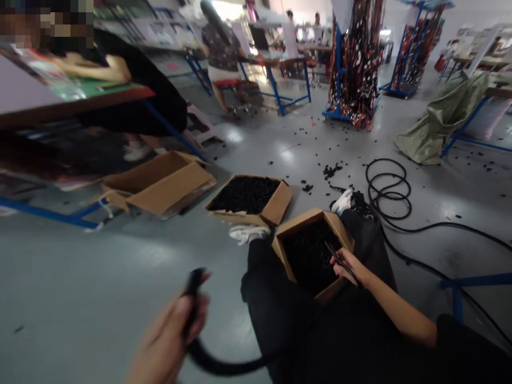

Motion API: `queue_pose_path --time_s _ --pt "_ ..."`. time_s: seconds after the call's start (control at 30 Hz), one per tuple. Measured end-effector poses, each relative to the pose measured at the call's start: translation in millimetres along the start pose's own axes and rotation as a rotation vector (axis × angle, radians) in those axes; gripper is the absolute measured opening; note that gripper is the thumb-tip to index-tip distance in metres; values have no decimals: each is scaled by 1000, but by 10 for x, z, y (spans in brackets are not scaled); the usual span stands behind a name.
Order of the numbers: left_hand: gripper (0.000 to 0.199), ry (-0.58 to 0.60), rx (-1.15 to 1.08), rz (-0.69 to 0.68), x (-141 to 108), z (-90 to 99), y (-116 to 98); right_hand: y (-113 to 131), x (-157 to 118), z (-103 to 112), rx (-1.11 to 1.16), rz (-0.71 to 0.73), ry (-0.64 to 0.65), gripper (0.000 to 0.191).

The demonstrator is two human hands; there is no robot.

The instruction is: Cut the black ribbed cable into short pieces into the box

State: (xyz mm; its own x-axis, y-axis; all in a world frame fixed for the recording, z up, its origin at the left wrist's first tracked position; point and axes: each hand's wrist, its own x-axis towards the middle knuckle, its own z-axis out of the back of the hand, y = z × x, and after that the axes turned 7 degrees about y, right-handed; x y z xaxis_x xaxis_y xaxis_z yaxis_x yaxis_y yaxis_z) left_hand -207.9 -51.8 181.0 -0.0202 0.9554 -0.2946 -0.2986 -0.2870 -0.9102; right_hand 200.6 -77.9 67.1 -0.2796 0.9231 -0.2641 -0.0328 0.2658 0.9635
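My left hand is at the bottom of the view, closed around a thick black rubber cable whose end sticks up past my fingers. My right hand holds slim black scissors just over a cardboard box. That box stands between my black-trousered legs and is filled with small black cut pieces. The scissor blades point into the box's opening, and I cannot tell whether they touch the pieces.
A second box of black pieces and an emptier one stand on the grey floor. Black scraps are scattered around, and a black cable coil lies to the right. A seated co-worker is at the left table; blue racks hold hanging strips.
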Motion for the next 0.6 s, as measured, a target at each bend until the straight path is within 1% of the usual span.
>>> queue_pose_path --time_s 0.03,0.07,0.1,0.13,0.17,0.2,0.23,0.3,0.37,0.5,0.6 --pt "52 61 -54 38 24 -215 -8 -1 -16 -15 -16 -18 32 61" --pt "56 89 -37 41 44 -447 -22 -5 -28 -28 -27 -38 59 60" --pt "59 165 27 3 68 -679 -36 -11 -34 -38 -33 -60 83 60" --pt "58 204 97 -50 97 -897 -47 -16 -30 -46 -37 -85 99 58" --pt "52 227 157 -83 128 -1090 -53 -18 -18 -53 -56 -101 124 56" --pt "46 246 208 -102 158 -1248 -54 -15 0 -59 -130 -62 140 54" --pt "41 238 248 -115 182 -1370 -54 -5 21 -63 -191 -27 156 51" --pt "37 178 315 -127 203 -1512 -56 35 55 -70 -248 5 169 49" --pt "34 144 385 -126 195 -1562 -63 89 73 -75 -263 11 185 49" --pt "33 184 453 -119 169 -1597 -57 166 82 -92 -269 -7 224 49" --pt "33 167 483 -113 170 -1642 -30 174 91 -120 -283 -22 227 54"
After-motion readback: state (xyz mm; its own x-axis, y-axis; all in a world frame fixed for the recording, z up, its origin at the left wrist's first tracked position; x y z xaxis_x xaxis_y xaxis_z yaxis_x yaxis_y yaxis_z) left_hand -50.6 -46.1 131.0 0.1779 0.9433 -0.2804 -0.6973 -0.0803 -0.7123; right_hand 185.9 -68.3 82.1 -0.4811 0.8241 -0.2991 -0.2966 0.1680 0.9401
